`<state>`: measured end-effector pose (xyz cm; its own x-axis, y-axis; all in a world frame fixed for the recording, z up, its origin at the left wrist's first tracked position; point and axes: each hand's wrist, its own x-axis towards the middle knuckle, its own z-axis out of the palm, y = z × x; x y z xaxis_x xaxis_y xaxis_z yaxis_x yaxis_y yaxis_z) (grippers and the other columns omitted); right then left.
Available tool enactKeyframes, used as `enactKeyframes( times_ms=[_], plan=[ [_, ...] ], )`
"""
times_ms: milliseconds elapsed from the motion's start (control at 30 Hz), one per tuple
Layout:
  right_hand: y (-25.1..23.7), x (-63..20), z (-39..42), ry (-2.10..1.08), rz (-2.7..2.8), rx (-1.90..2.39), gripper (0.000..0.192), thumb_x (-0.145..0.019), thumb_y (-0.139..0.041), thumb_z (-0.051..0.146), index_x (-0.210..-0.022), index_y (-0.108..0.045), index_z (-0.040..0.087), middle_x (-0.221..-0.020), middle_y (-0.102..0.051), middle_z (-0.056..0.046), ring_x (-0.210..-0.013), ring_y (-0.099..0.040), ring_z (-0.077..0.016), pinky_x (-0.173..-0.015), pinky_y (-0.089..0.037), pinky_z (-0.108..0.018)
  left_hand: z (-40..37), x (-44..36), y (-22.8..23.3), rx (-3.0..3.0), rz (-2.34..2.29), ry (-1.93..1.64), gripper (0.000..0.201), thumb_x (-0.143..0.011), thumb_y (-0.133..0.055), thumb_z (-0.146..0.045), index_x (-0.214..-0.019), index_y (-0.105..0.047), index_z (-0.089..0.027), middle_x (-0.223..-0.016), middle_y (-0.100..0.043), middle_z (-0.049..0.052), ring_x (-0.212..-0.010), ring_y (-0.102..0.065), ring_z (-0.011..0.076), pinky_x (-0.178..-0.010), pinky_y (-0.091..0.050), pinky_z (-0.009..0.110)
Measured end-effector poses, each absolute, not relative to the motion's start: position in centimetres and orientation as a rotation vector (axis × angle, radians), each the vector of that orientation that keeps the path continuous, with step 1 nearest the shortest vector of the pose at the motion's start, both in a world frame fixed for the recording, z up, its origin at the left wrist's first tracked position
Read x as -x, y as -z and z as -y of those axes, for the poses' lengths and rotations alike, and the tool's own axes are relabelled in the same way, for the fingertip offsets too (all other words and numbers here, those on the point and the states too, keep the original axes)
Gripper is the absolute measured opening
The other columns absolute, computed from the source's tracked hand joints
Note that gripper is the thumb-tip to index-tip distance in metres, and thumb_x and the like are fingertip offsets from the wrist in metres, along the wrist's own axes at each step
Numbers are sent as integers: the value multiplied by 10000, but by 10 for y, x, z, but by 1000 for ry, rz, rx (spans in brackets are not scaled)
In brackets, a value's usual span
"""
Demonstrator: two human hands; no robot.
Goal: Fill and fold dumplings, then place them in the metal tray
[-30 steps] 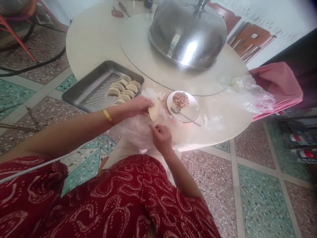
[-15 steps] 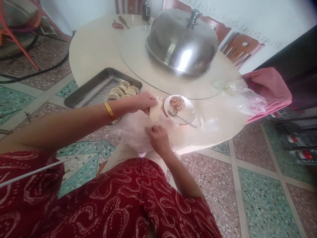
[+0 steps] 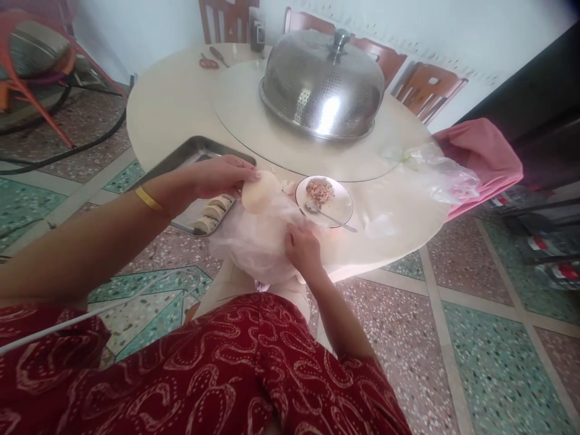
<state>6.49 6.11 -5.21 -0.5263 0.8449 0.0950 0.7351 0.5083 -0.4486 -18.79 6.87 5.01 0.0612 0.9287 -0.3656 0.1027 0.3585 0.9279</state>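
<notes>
A round, pale dumpling wrapper (image 3: 260, 193) hangs from my left hand (image 3: 226, 175), pinched at its edge between thumb and fingers. My right hand (image 3: 304, 249) is closed on a clear plastic bag (image 3: 251, 238) lying at the near table edge. Right of the wrapper stands a white plate (image 3: 344, 205) with minced filling (image 3: 319, 192) and a metal spoon (image 3: 335, 221) resting across its rim. Beyond my left forearm, a metal tray (image 3: 196, 145) holds several folded dumplings (image 3: 212, 212), partly hidden by that arm.
A large perforated steel dome (image 3: 321, 84) sits on the glass turntable (image 3: 240, 115) of the round table (image 3: 154, 103). Red-handled scissors (image 3: 209, 62) and a dark bottle (image 3: 257, 33) are at the back. A pink cloth (image 3: 484, 151) and crumpled plastic (image 3: 435, 172) lie at the right.
My left hand has moved left with the wrapper, away from my right hand, and the wrapper now shows its full round face. My right hand has shifted slightly right.
</notes>
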Motion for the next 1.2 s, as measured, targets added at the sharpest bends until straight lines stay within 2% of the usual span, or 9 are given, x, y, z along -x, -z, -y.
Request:
enactKeyframes(
  times_ms=[100, 167, 300, 367, 467, 667, 800, 933, 1200],
  plan=[
    [38, -66, -55, -802, 2134, 1209, 291, -888, -471, 242, -1027, -721, 187, -1003, -721, -126, -976, -635, -262, -872, -503, -414, -59, 187, -59, -1079, -1410, -874, 164, -875, -587, -231, -768, -631, -114, -714, -591, 49, -627, -568, 124, -568, -473, 248],
    [27, -65, -49, -1203, 1780, 1113, 257, -877, -526, 335, -1013, -707, 213, -1000, -732, -96, -957, -652, -239, -864, -517, -402, -51, 180, -62, -1200, -1445, -898, 187, -883, -567, -243, -744, -612, -128, -718, -585, 38, -635, -567, 121, -575, -468, 241],
    [10, -59, -35, -2051, 955, 944, 381, -847, -579, 533, -1068, -644, 230, -1050, -739, -64, -968, -683, -209, -831, -544, -359, -28, 148, -53, -1797, -1617, -860, 306, -901, -516, -288, -627, -557, -159, -585, -523, -1, -564, -509, 116, -540, -389, 234],
    [7, -55, -31, -2239, 656, 854, 416, -879, -512, 582, -1071, -621, 229, -1048, -733, -56, -960, -681, -193, -818, -554, -338, -14, 126, -40, -2059, -1607, -829, 285, -937, -474, -276, -726, -622, -153, -641, -589, 11, -609, -547, 131, -598, -418, 255],
    [8, -54, -29, -2255, 411, 778, 477, -939, -337, 608, -1045, -601, 225, -985, -727, -54, -927, -675, -194, -838, -568, -369, 7, 95, -16, -2349, -1483, -822, 262, -985, -439, -251, -982, -677, -142, -908, -705, 75, -832, -646, 183, -747, -479, 299],
    [8, -57, -28, -2131, 480, 849, 630, -887, -216, 728, -1193, -515, 265, -1186, -677, -88, -1121, -635, -265, -913, -548, -529, 24, 75, -6, -2530, -1384, -867, 188, -960, -540, -281, -957, -671, -145, -1021, -721, 103, -929, -639, 252, -802, -458, 389],
    [1, -60, -29, -2063, 523, 837, 659, -889, -176, 722, -1248, -478, 260, -1278, -632, -94, -1190, -606, -253, -949, -541, -506, 19, 77, -15, -2498, -1373, -894, 150, -930, -581, -281, -927, -679, -168, -950, -706, 86, -865, -594, 246, -765, -435, 391],
    [-1, -65, -27, -2012, 648, 795, 650, -887, -182, 716, -1293, -439, 279, -1361, -573, -94, -1210, -595, -254, -953, -534, -507, 15, 75, -16, -2487, -1368, -817, 211, -947, -537, -311, -839, -664, -181, -877, -681, 76, -814, -556, 225, -741, -419, 372],
    [3, -68, -25, -1903, 765, 797, 592, -907, -256, 664, -1277, -483, 261, -1260, -620, -107, -1232, -569, -269, -927, -539, -513, 17, 73, -12, -2484, -1368, -778, 229, -962, -521, -298, -828, -659, -174, -863, -700, 57, -808, -564, 202, -746, -397, 349]
  ],
)
